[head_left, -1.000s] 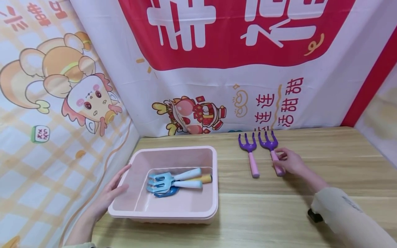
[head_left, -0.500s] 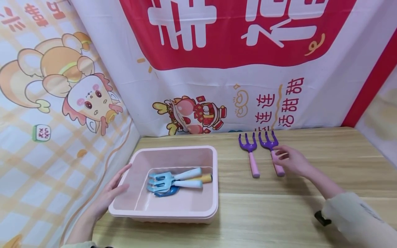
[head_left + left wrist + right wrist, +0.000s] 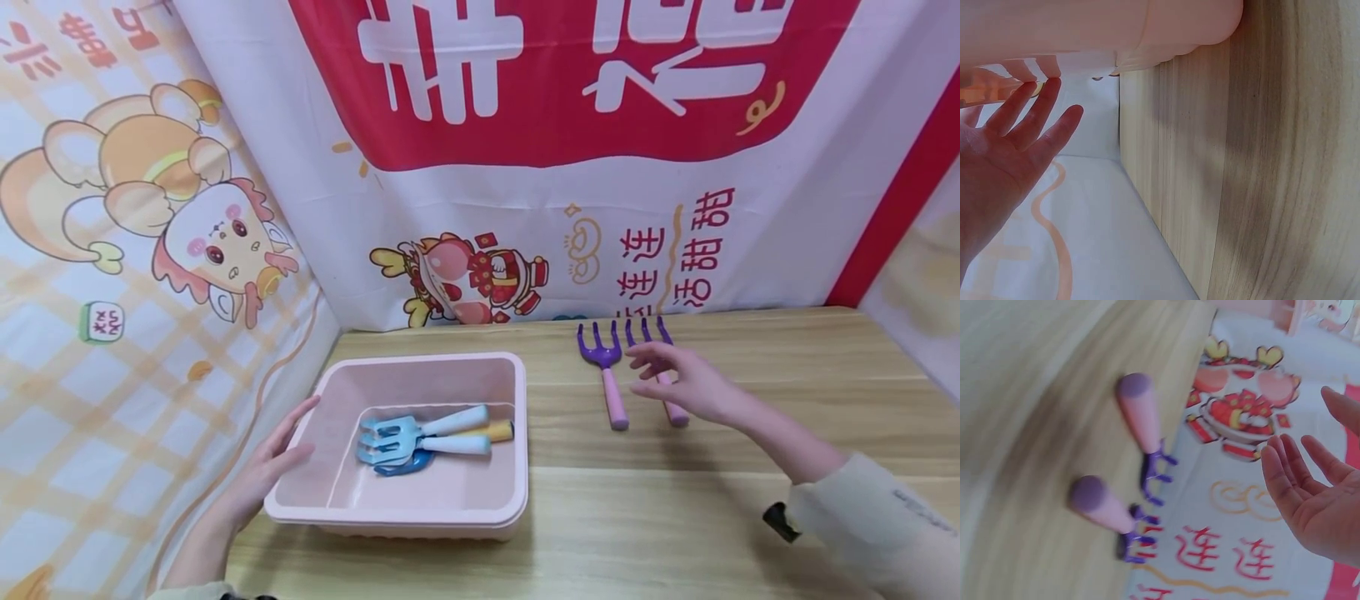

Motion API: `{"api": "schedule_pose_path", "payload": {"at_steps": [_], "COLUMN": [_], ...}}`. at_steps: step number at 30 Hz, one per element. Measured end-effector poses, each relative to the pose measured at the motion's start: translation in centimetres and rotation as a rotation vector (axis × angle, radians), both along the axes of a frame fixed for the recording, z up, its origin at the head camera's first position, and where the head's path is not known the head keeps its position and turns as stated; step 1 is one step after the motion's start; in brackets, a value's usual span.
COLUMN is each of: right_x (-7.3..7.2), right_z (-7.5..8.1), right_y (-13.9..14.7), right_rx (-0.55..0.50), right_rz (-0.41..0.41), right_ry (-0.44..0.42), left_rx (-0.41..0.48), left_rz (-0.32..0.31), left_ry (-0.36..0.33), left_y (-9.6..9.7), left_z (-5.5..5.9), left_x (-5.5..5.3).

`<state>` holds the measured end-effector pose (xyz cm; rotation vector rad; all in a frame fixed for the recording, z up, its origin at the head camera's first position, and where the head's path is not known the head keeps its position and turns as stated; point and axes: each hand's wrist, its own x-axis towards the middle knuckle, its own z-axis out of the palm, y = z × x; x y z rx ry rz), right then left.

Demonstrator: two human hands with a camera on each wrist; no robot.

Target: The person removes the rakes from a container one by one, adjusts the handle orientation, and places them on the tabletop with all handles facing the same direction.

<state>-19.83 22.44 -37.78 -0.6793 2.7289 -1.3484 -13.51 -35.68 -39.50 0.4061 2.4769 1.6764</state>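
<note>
Hovering right hand [image 3: 693, 387] spread and empty over purple rakes [image 3: 609, 372] near the counter's far edge — pinching one pink handle — left hand [image 3: 262, 471] flat, bracing bin [image 3: 517, 433].

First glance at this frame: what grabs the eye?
Two purple rakes with pink handles lie side by side on the wooden table, the right hand open just above them, holding nothing. To the left, a pink bin holds blue toy garden tools, with the left hand flat against its side. A loud red-and-white banner fills the backdrop.
</note>
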Motion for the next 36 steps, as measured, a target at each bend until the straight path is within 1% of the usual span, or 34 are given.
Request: {"api": "schedule_pose_path", "payload": {"at_steps": [2, 8, 11, 14, 17, 22, 26, 30, 36], "right_x": [0.2, 0.5, 0.1, -0.5, -1.1, -1.9, -2.4, -2.7, -3.3], "right_z": [0.8, 3.2, 4.2, 5.2, 6.2, 7.6, 8.4, 8.7, 8.3], "right_y": [-0.5, -2.3, -3.1, -3.9, -4.8, -6.5, -8.2, -10.0, -12.8], "right_rx": [-0.009, -0.010, -0.020, -0.008, 0.021, 0.064, 0.061, 0.048, 0.066], "right_rz": [0.032, 0.111, 0.164, 0.207, 0.240, 0.294, 0.358, 0.420, 0.477], "right_ry": [0.010, -0.003, 0.009, 0.026, 0.046, 0.043, 0.014, -0.013, -0.044], "left_rx": [0.006, 0.005, -0.001, -0.003, -0.005, 0.000, -0.001, 0.010, 0.047], "left_rz": [0.002, 0.005, 0.010, 0.012, 0.016, 0.023, 0.013, 0.002, -0.010], "left_ry": [-0.007, -0.010, -0.011, -0.015, -0.019, -0.022, -0.005, 0.010, 0.007], "left_y": [0.0, 0.2, 0.3, 0.4, 0.4, 0.4, 0.4, 0.3, 0.2], "left_z": [0.0, -0.1, 0.0, 0.0, 0.0, 0.1, -0.1, -0.2, -0.1], "left_x": [0.1, 0.2, 0.2, 0.2, 0.1, 0.0, -0.1, -0.1, -0.1]}}
